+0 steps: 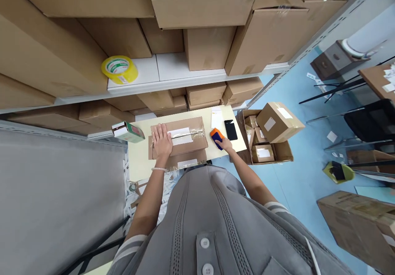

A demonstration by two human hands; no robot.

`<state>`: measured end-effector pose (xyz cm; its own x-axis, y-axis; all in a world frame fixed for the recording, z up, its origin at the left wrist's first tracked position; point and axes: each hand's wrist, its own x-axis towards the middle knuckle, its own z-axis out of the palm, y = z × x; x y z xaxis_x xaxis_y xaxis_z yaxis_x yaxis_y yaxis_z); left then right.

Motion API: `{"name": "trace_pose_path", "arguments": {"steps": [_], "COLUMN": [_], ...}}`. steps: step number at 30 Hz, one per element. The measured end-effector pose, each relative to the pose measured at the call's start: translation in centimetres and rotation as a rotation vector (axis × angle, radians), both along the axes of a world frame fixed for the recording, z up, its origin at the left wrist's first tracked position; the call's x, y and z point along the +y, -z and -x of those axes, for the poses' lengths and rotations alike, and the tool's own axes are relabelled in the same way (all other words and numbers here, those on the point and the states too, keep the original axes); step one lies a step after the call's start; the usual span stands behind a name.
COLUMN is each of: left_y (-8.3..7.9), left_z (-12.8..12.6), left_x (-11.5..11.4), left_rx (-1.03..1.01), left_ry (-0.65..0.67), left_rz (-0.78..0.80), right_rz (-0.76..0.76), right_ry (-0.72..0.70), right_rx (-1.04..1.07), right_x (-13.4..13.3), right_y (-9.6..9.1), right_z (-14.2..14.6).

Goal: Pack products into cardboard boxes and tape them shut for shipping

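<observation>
My left hand (162, 140) lies flat, fingers stretched out, on a brown cardboard box (193, 142) on the cream table. Clear tape runs along this box, and two white labels (181, 136) sit on either side of its seam. Under its near edge, another cardboard flap or box (173, 160) carries a white label. My right hand (226, 144) is closed around an orange and dark-blue handheld device (217, 137), right of the box; its exact kind is unclear. Close by lie a black phone (231, 130) and a white paper slip (217, 119).
A small green-and-white box (128, 131) stands at the table's left end. Above, a shelf (173, 67) holds cartons and a yellow tape roll (119, 69). On the right, an open carton (283, 151) contains several small boxes, with a larger labelled box (277, 121) on top.
</observation>
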<state>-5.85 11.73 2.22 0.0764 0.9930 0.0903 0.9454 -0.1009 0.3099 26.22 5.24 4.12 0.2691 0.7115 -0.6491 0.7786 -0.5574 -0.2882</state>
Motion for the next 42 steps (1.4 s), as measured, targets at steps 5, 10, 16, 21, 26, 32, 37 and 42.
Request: {"name": "trace_pose_path", "arguments": {"steps": [5,10,16,21,26,32,37,42], "left_y": [0.0,-0.1,0.0,0.3,0.6,1.1,1.1,1.1], "left_z": [-0.1,-0.3,-0.1,0.2,0.7,1.2,1.1,0.9], "left_x": [0.0,-0.1,0.0,0.1,0.3,0.6,0.3,0.0], "left_rx": [0.007,0.002,-0.008,-0.054,-0.049,-0.072,-0.066,-0.056], "left_ry": [0.002,-0.008,-0.002,-0.012,-0.01,-0.008,-0.01,-0.026], "left_rz": [0.003,-0.008,-0.029,-0.028,-0.074,-0.102,-0.137,-0.147], "right_rz": [-0.117,-0.312,-0.682,-0.983,-0.953,-0.895,-0.965,-1.264], "right_ry": [0.044,0.005,-0.339,-0.679,-0.61,-0.564,-0.546,-0.405], "right_rx": [-0.101,-0.217,-0.184,-0.129,-0.264,-0.319,-0.358,-0.256], "right_x": [-0.3,1.6,8.6,18.1,25.7,28.5,28.0,22.7], "right_y": [0.0,-3.5,-11.5,-16.5,-18.5,-18.6,-19.1,-18.4], "right_z": [2.1,2.8,6.3,11.9,16.1,17.3,17.4,16.4]}}
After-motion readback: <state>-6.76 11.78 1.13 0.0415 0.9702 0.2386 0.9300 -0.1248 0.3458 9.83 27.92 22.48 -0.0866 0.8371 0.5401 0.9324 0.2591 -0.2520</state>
